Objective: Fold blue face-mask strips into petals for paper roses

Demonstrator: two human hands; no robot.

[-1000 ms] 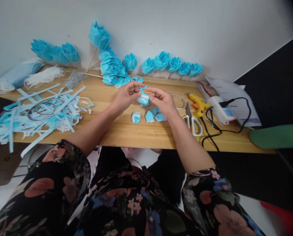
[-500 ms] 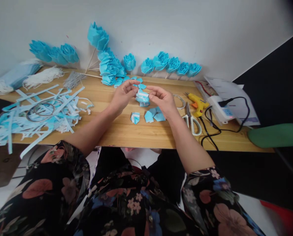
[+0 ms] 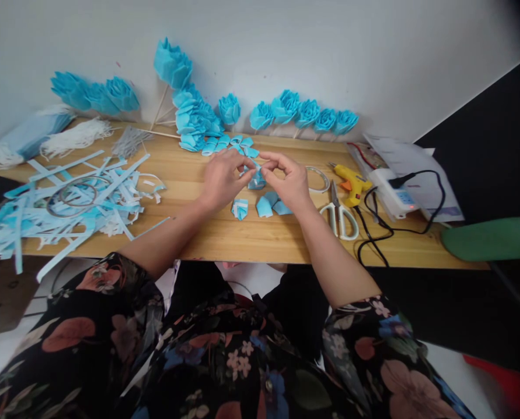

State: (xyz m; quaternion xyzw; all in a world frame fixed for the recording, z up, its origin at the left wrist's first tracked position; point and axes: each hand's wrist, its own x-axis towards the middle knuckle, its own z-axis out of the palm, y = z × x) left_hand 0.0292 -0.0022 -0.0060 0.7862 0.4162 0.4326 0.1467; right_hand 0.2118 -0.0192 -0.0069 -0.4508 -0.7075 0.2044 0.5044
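Observation:
My left hand (image 3: 228,179) is closed in a pinch over a small blue fabric piece (image 3: 257,181), thumb and fingertips close to the other hand. From the other side my right hand (image 3: 287,176) pinches at the same piece with thumb and forefinger. The fingers partly hide it, so its shape is unclear. Nearer me lie a folded blue piece with a white strip (image 3: 240,209) and some cut blue petals (image 3: 266,205), partly behind my right hand. Beyond the fingers are several more blue petals (image 3: 216,144).
Blue fabric flowers (image 3: 286,107) on sticks lean along the wall. To the left is a heap of blue and white strips (image 3: 80,203). On the right are scissors (image 3: 340,218), a tape roll (image 3: 318,179), a yellow glue gun (image 3: 349,180), a corded power strip (image 3: 391,195) and a green object (image 3: 489,240).
My left hand has come nearer and turned, its fingers closing to meet my right hand over the blue piece. The white strip seen on that piece is now mostly covered. My right hand barely moved.

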